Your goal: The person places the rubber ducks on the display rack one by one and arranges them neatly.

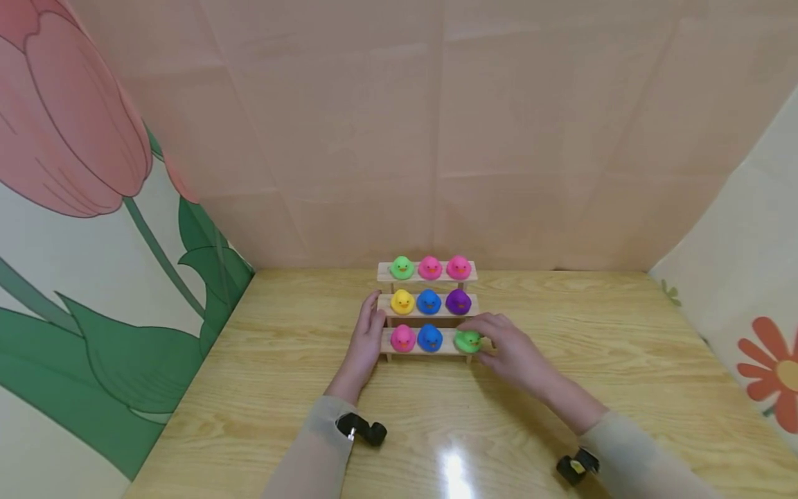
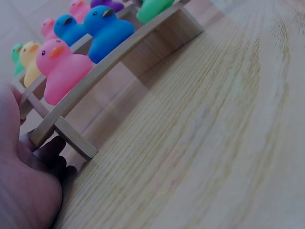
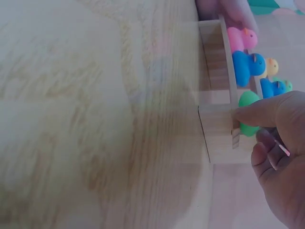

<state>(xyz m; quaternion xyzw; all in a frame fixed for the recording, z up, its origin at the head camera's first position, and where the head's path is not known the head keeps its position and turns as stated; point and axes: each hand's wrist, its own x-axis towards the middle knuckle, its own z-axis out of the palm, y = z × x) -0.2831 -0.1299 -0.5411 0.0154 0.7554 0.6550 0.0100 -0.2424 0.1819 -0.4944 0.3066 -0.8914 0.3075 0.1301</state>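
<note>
A three-step wooden display stand (image 1: 449,334) holds rows of small rubber ducks. At its left end my left hand (image 1: 364,339) grips the side; in the left wrist view, the fingers (image 2: 52,148) curl in beneath the lowest step. My right hand (image 1: 514,350) pinches a green duck (image 1: 467,341) at the right end of that step, its thumb (image 3: 259,113) against the duck in the right wrist view. Also on the lowest step are a pink duck (image 1: 402,338) and a blue duck (image 1: 430,338). The green duck is partly hidden by the fingers.
The middle step bears yellow (image 1: 402,301), blue (image 1: 429,301) and purple (image 1: 458,301) ducks. Along the top step are a green duck (image 1: 402,267) and two pink ducks (image 1: 430,267). The stand is on a wood-grain table (image 1: 249,416), before a pinkish backdrop (image 1: 349,138).
</note>
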